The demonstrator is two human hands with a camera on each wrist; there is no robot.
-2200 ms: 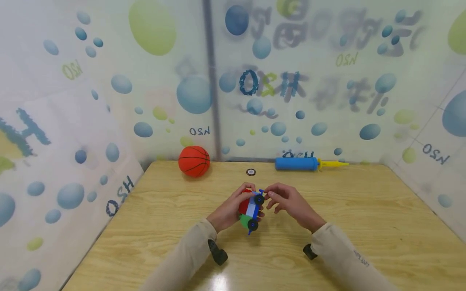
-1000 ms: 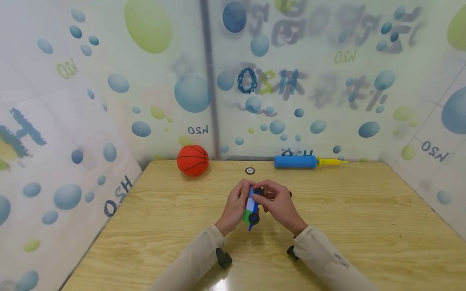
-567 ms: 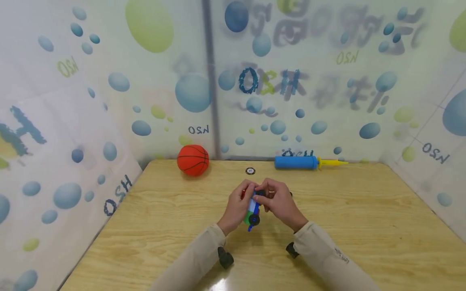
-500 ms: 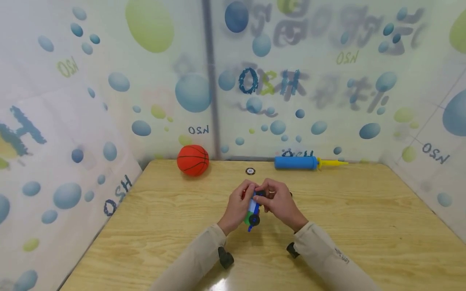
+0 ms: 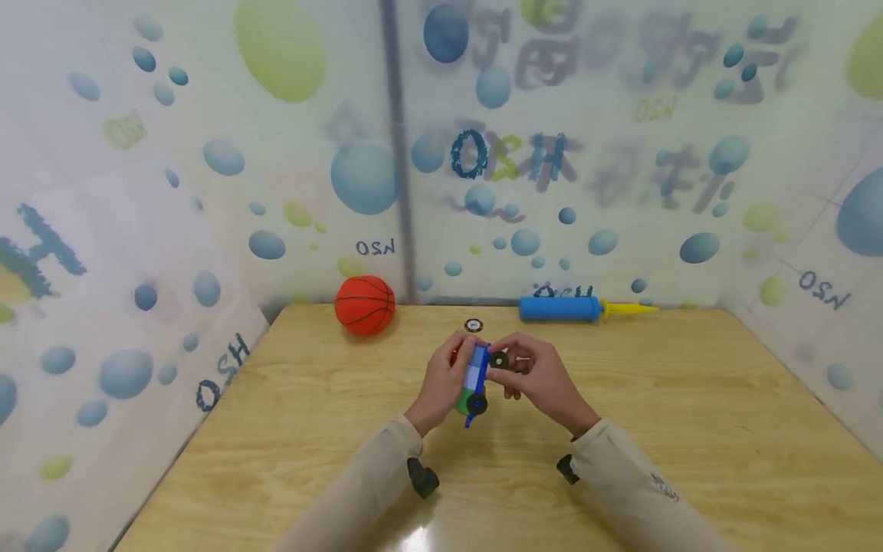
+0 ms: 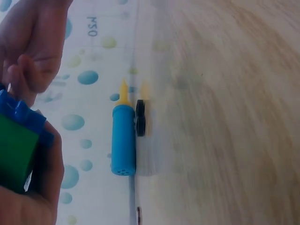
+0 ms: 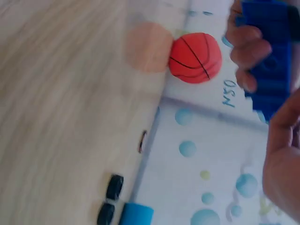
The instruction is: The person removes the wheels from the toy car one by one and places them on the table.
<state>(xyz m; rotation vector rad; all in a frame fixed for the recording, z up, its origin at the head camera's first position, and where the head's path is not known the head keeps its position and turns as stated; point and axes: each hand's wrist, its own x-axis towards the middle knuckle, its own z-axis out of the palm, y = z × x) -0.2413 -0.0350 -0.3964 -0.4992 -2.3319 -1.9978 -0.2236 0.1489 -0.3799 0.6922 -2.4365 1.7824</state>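
Raised slightly toward frame centre: toy car [image 5: 474, 381], gripped by left hand [image 5: 441, 383]. Right hand [image 5: 541, 377] pinches black wheel [image 5: 499, 359] beside it.

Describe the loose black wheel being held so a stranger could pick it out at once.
Start at the wooden table and find the two hands at its middle. The right hand pinches a small black wheel beside the toy car that the left hand grips. Unlike the car's mounted wheel, it sits apart between fingertips.

The toy car [image 5: 474, 381] is largely hidden between both hands — the right wrist view blurs it and crops it at the top edge.
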